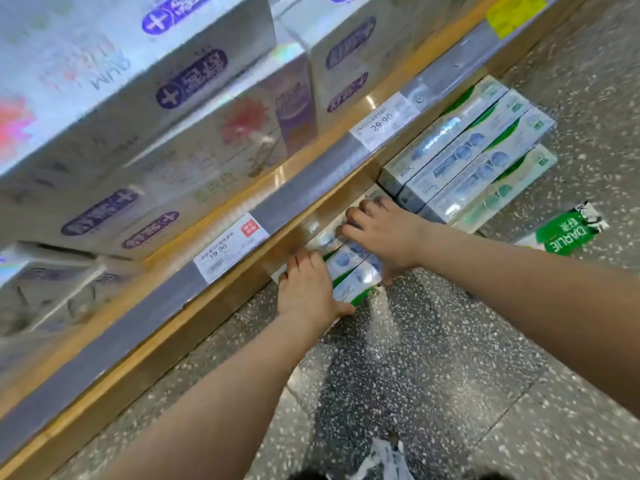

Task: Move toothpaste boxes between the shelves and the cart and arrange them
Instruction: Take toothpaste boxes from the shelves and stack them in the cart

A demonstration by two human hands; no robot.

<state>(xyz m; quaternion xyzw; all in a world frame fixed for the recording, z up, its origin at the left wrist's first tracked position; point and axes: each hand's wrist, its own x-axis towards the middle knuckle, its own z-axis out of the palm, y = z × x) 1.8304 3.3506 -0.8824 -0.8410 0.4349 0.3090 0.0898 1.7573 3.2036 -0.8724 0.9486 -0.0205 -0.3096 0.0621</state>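
- Gripping a row of green-and-white toothpaste boxes from both ends, low at floor level, just under the wooden shelf edge.
- Left hand clamped on near end of row, thumb hooked under front corner, fingers over top.
- Right hand spread over far end, fingertips curled onto far side toward shelf edge, thumb down the near side; both hands well apart, row between them.
- Judged step: squeezing the row together to lift or slide as one block; cannot tell whether heading into or out from under shelf edge.
- Keep inward pressure even from both ends, else middle boxes likely to drop out.
- Keep row level and parallel to shelf edge; slim cartons likely to fan if one end leads.
- Watch clearance under shelf edge; knuckles and box tops close to it.
- Second stack of toothpaste boxes further along the shelf edge, to the right, just beside right hand; avoid knocking it.
- Loose green Darlie box on floor, out from shelf edge, apart from stack.
- Purple-logo cartons above shelf edge, price tags on its front strip; blurred, untouched.
- No cart in view.
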